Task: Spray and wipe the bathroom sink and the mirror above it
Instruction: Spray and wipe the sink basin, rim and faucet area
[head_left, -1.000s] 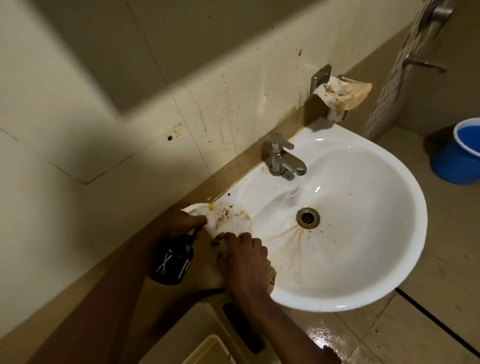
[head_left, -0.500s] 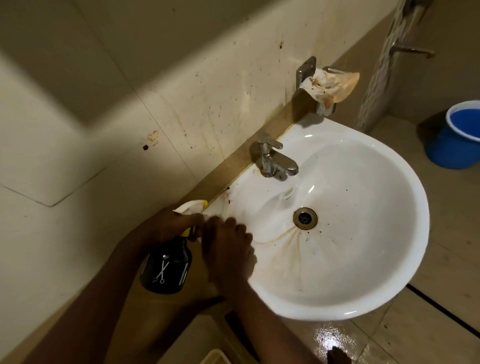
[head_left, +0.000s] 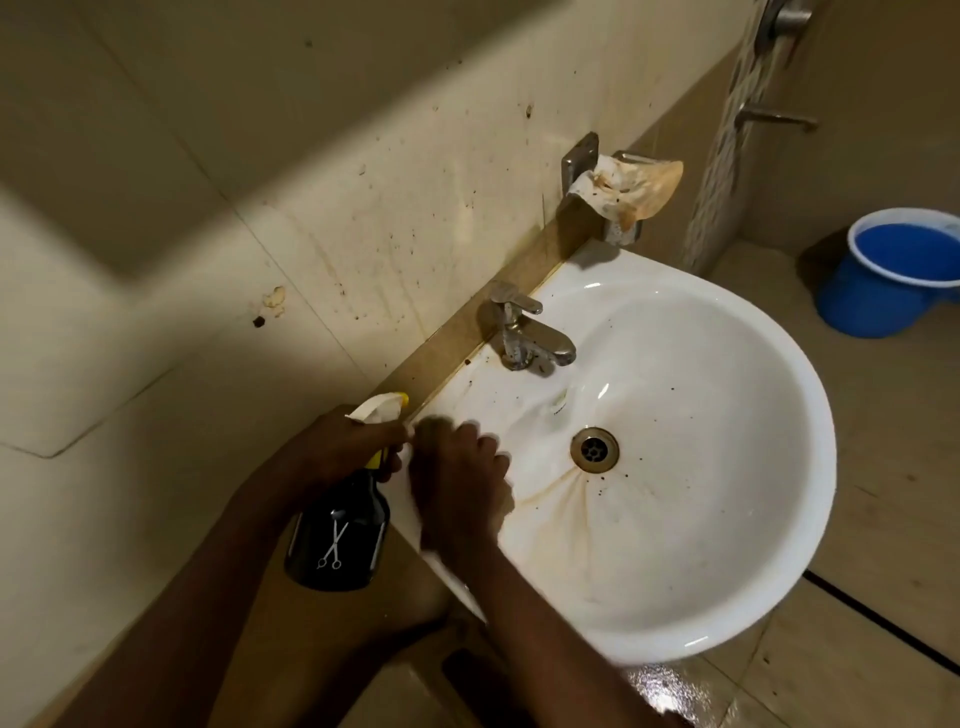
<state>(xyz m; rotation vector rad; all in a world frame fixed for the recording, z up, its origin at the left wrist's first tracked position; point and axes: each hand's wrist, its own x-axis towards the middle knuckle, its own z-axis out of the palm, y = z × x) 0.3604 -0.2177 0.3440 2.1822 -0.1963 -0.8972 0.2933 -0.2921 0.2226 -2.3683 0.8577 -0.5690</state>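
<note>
Bathroom sink (head_left: 727, 519): white, rust-streaked, perhaps wet.

Beige tiled bathroom floor (head_left: 893, 525) with dark grout line, wet glossy patch (head_left: 657, 686) below the sink, round blue plastic bucket with white rim (head_left: 883, 280) stood on it at far right corner

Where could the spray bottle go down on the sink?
Free: the white round sink's flat back edge between the silver metal tap and the wall holder with the stained paper. Crowded: the near-left corner, where the left hand grips the black spray bottle and the right hand scrubs.
</note>
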